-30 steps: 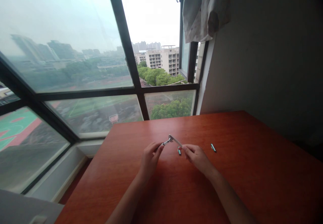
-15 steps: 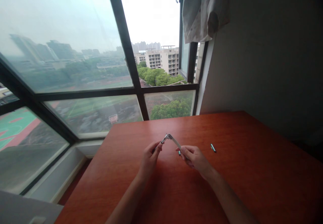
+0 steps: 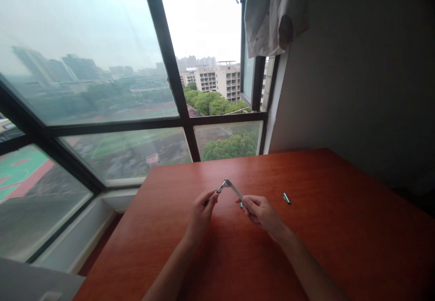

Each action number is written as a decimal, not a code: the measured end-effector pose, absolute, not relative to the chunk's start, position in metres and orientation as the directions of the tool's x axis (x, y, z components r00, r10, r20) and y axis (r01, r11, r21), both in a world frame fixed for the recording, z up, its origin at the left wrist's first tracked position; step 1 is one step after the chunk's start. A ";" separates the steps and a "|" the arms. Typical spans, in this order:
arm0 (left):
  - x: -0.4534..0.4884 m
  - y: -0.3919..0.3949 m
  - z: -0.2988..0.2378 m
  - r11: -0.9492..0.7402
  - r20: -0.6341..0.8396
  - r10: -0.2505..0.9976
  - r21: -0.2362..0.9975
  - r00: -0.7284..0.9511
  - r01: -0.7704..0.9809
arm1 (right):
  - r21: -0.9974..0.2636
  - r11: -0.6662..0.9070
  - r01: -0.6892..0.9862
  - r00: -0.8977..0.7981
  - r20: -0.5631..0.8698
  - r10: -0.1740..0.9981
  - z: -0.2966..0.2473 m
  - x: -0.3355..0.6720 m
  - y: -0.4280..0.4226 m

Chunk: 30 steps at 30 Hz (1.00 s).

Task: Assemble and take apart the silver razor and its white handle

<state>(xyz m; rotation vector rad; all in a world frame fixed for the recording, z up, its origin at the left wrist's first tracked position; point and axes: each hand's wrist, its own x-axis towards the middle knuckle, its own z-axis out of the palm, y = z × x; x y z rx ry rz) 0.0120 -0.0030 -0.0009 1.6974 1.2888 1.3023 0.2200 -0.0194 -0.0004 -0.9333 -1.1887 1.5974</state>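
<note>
Over the middle of the table, my left hand (image 3: 201, 212) is closed around a thin silver-and-dark rod (image 3: 219, 188), gripped between thumb and fingers. Opposite it, my right hand (image 3: 261, 210) pinches the lower end of a flat silver handle (image 3: 235, 189), which looks like a wrench. The upper ends of both meet at a shiny metal head, forming an upside-down V; whether they are joined cannot be made out. A small teal-and-dark piece (image 3: 241, 205) shows beside my right fingertips, partly hidden by them. To the right, a similar small teal-and-black piece (image 3: 287, 198) lies on the tabletop.
The reddish-brown wooden table (image 3: 163, 237) reaches to the window wall, its left edge slanting toward me. Dark window frames (image 3: 115, 126) stand beyond it, with one pane swung open. A pale cloth (image 3: 268, 16) hangs at upper right, beside a grey wall (image 3: 346, 74).
</note>
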 end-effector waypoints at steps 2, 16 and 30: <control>0.012 -0.003 0.000 -0.303 0.301 0.952 0.902 0.056 0.307 | -0.966 -0.123 -0.229 -0.299 -0.051 0.953 0.000 0.220 -0.019; 0.011 -0.003 0.001 -0.417 0.417 0.906 0.839 0.080 0.350 | -0.951 -0.183 -0.249 -0.356 -0.086 0.931 0.004 0.220 -0.023; 0.006 -0.001 -0.001 -0.381 0.404 0.915 0.855 0.008 0.352 | -0.952 -0.201 -0.231 -0.383 -0.101 0.918 0.003 0.219 -0.023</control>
